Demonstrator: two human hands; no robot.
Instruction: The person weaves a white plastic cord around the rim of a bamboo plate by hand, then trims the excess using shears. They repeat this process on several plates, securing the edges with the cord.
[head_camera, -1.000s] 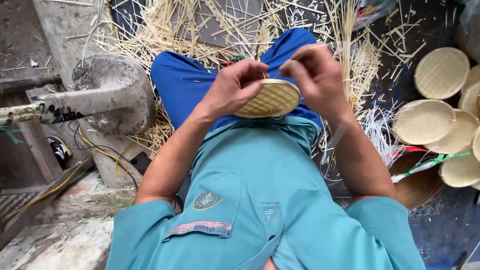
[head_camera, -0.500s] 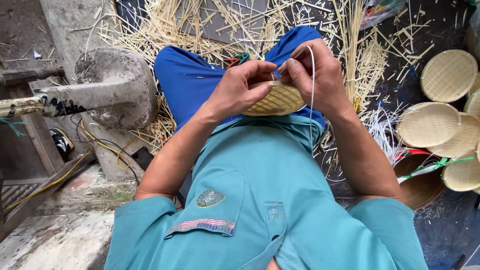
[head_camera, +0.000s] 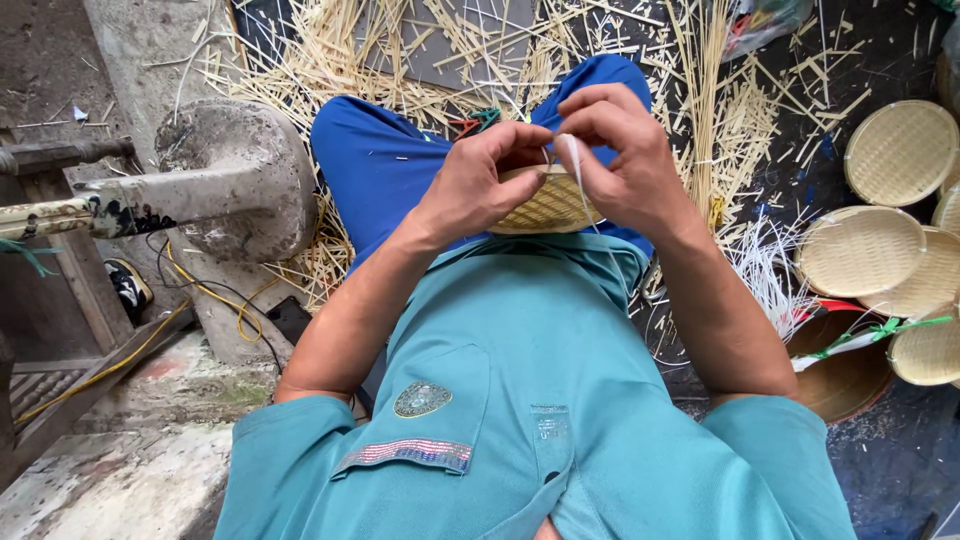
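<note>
Basket (head_camera: 545, 205) (round, woven) held between both hands (head_camera: 560, 170).

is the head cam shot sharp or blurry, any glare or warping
Head view: even, soft daylight, no hard shadows or glare; the left hand, right hand and woven tray between them look sharp; the thin white strand is slightly smeared; wide-angle warping bends the edges, stretching the teal shirt near the lens.

Teal short-slv shirt (head_camera: 520, 400) w/ chest badge (head_camera: 421, 399), blue trousers (head_camera: 385, 160).
</note>
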